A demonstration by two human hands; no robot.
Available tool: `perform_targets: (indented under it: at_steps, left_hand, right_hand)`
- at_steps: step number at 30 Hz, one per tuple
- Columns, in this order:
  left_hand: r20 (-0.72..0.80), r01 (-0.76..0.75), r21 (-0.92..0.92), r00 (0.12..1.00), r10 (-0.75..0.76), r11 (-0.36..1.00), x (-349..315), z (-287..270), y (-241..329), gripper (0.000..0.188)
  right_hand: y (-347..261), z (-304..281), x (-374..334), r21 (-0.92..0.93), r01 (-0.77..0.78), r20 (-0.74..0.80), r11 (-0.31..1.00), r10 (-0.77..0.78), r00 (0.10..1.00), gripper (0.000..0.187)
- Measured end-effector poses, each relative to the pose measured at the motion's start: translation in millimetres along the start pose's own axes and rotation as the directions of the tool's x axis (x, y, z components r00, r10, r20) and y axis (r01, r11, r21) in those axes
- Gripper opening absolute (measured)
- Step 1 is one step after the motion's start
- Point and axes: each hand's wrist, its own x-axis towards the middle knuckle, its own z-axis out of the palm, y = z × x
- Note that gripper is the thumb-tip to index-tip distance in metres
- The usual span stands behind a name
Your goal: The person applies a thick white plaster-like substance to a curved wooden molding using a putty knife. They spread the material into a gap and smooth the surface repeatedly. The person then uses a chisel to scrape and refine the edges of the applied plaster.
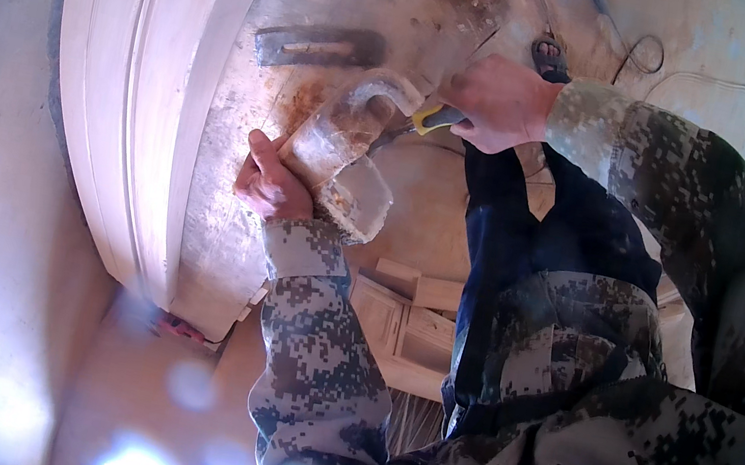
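My left hand (272, 180) is closed on the lower left edge of a pale, brown-stained container (324, 139). The container looks like a cut-open plastic jug, with a curved handle at its top and a ragged rim at its lower right. To its right, my right hand (499, 106) grips a tool by its yellow and black handle (437, 119). A thin metal part of this tool points down and left toward the jug; its tip is hard to make out, so I cannot tell its exact kind. Beyond the jug lies a flat dark trowel (317, 48) with a pale handle.
Long pale moulded boards (146, 73) stand along the left. Wooden panels or boxes (406, 323) lie below the jug, beside my legs. A red tool (179, 327) with a cord is at the lower left. A dark cable (638, 52) curls at upper right.
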Motion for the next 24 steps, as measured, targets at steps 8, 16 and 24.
perform_targets:
  at_steps: [8,16,24]
  left_hand:
    - [-0.003,-0.004,-0.013,1.000,0.004,1.000,-12.6,-6.9,11.8,0.068]
    - [0.010,0.044,0.088,0.999,-0.045,0.995,8.9,-41.8,-8.8,0.072]
    - [-0.040,-0.001,-0.041,0.999,-0.001,0.999,0.6,-2.1,4.7,0.066]
  right_hand:
    - [15.5,24.9,2.3,-0.048,0.078,-0.070,0.996,-0.082,0.994,0.027]
    - [11.0,24.6,18.6,-0.104,0.270,0.112,0.957,-0.258,0.960,0.014]
    - [-28.3,14.0,-78.1,0.103,-0.168,-0.034,0.980,0.172,0.984,0.019]
